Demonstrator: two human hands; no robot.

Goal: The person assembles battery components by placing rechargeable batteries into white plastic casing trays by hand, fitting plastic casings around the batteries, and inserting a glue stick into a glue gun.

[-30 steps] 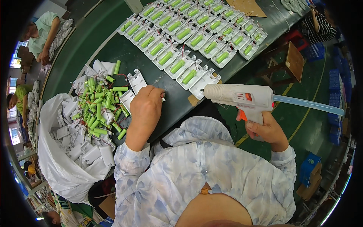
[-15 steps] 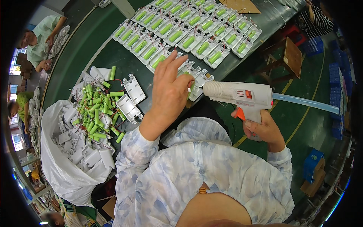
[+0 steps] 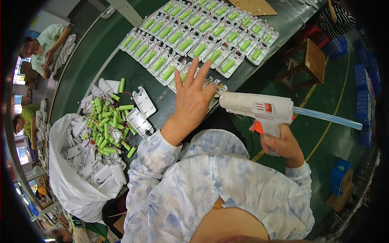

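Observation:
My right hand (image 3: 285, 142) grips a white hot glue gun (image 3: 259, 106) by its handle, the fingers next to the orange trigger. A translucent glue stick (image 3: 328, 117) sticks out of its back. The nozzle points left, close to my left hand (image 3: 188, 107). That hand lies over a white plastic housing (image 3: 219, 86) at the near end of the rows, three fingers spread and stretched, one finger bent down onto the housing. Its thumb and most of the housing are hidden beneath. Beyond stand rows of white housings (image 3: 228, 66), each with a green battery cell (image 3: 199, 50) and thin wires.
On the left of the dark table (image 3: 121, 69) lies a heap of green cells (image 3: 106, 125) with wires, beside a white bag (image 3: 67, 178) of plastic shells. Two empty housings (image 3: 139, 121) lie near the heap. A wooden stool (image 3: 310, 60) stands right. Other people sit at left.
My left hand has moved slightly right and forward; its fingers, which pinched a green cell, are now spread over the housing. The glue gun has shifted slightly right and down.

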